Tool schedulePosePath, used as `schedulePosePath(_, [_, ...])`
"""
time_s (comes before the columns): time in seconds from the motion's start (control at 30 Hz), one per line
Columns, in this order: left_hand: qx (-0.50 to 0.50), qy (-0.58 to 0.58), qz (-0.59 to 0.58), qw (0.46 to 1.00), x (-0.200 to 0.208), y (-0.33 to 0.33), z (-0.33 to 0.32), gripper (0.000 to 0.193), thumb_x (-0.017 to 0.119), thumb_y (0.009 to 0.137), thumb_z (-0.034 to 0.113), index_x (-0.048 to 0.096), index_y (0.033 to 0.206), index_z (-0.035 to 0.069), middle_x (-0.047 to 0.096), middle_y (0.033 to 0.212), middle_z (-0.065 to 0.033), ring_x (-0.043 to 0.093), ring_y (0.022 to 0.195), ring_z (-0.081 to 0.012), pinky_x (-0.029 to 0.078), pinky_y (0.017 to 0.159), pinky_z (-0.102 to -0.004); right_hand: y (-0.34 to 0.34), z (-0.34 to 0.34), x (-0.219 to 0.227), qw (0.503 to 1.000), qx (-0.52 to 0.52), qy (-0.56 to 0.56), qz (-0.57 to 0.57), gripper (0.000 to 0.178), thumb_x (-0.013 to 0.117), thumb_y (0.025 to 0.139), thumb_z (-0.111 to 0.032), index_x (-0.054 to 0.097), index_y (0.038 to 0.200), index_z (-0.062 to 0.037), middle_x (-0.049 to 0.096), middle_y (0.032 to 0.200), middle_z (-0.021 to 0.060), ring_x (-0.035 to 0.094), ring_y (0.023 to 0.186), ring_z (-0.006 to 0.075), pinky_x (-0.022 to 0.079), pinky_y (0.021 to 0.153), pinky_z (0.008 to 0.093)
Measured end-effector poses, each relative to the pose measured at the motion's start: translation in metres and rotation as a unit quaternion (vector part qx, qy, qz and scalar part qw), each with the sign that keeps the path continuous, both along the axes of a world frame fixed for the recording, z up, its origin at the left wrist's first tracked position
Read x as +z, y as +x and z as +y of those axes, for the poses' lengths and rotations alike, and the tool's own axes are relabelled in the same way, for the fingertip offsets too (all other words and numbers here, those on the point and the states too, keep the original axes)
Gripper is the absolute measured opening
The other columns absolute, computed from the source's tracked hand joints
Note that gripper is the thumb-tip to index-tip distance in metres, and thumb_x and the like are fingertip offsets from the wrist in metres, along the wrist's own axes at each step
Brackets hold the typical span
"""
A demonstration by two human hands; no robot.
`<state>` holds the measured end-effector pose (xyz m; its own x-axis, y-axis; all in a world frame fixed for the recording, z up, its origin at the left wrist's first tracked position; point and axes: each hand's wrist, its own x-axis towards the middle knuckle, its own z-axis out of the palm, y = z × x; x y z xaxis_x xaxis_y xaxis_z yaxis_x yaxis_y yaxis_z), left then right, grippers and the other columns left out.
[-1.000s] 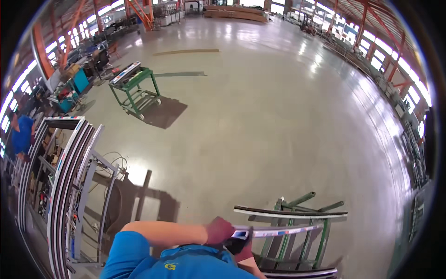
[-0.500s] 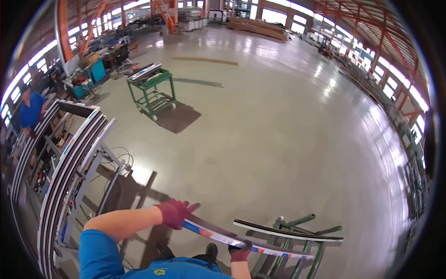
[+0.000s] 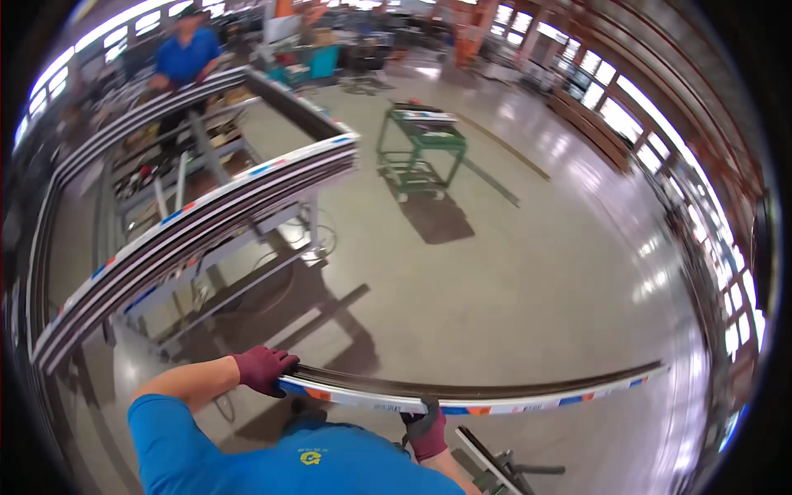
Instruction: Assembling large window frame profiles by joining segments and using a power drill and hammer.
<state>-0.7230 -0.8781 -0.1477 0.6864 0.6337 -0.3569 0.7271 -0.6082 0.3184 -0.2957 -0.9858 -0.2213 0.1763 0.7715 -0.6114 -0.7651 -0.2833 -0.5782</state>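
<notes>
A long metal profile (image 3: pixel 528 403), with a dark upper face and white, blue and orange film on its side, is held crosswise before me. My left hand (image 3: pixel 266 370), in a maroon glove, is closed around its left end. Farther right along the bar, my right hand (image 3: pixel 428 432), in a maroon glove with dark fingers, grips it from below. The bar's far end reaches out to the right over the floor.
A stack of large rectangular frames (image 3: pixel 239 188) rests on a stand to my left, with a person in blue (image 3: pixel 186 56) behind it. A green trolley (image 3: pixel 422 144) stands ahead. Another profile (image 3: pixel 487 458) lies on a green rack (image 3: pixel 528 470) at the lower right.
My view has turned left, so the frame stack and trolley appear farther right. The profile has come off the green rack side and is lifted. My left fingers, spread before, have closed on its end.
</notes>
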Motion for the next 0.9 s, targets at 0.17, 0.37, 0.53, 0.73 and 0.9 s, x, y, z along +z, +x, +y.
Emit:
schedulePosePath(0.17, [0.212,0.076,-0.118,0.967,0.022,-0.252,-0.092,0.072,0.084,0.073,0.047,0.056,0.127,0.008,0.066,0.118,-0.0199,0.066,0.107,-0.0424,0.055,0.088,-0.0515,-0.255,0.124,0.063,0.975,0.203,0.078,-0.033,0.015,0.069,0.093,-0.021,0.064,0.104,-0.0114,0.064,0.100,0.0049,0.065,0.100,0.0240,0.055,0.089,0.0432])
schedulePosePath(0.37, [0.543,-0.009,-0.151,0.826,0.049,-0.346,-0.169,0.065,0.086,0.072,0.037,0.058,0.123,0.008,0.068,0.115,-0.0219,0.067,0.108,-0.0436,0.056,0.091,-0.0504,-0.500,0.249,0.095,0.906,0.399,0.120,-0.080,0.023,0.078,0.088,-0.017,0.065,0.107,-0.0156,0.062,0.095,-0.0017,0.062,0.087,0.0133,0.052,0.073,0.0300])
schedulePosePath(0.53, [0.683,0.022,-0.187,0.706,0.072,-0.350,-0.149,0.074,0.088,0.071,0.033,0.054,0.132,0.008,0.068,0.120,-0.0218,0.066,0.113,-0.0436,0.055,0.094,-0.0501,-0.657,0.340,0.143,0.841,0.509,0.167,-0.074,0.031,0.078,0.089,-0.023,0.064,0.115,-0.0111,0.066,0.096,0.0043,0.067,0.082,0.0183,0.059,0.070,0.0375])
schedulePosePath(0.73, [0.768,0.098,-0.214,0.595,0.109,-0.376,0.000,0.076,0.088,0.071,0.031,0.055,0.134,0.006,0.070,0.122,-0.0220,0.068,0.114,-0.0410,0.055,0.094,-0.0479,-0.839,0.511,0.193,0.775,0.599,0.175,-0.096,0.028,0.076,0.088,-0.025,0.067,0.106,-0.0054,0.067,0.091,0.0104,0.070,0.081,0.0260,0.062,0.072,0.0444])
schedulePosePath(0.9, [0.798,0.121,-0.257,0.531,0.138,-0.427,0.183,0.066,0.088,0.075,0.024,0.057,0.128,0.000,0.072,0.102,-0.0196,0.073,0.088,-0.0295,0.058,0.077,-0.0416,-0.973,0.681,0.210,0.773,0.611,0.169,-0.038,0.023,0.083,0.082,-0.024,0.067,0.074,-0.0096,0.052,0.062,-0.0003,0.051,0.052,0.0156,0.043,0.052,0.0326])
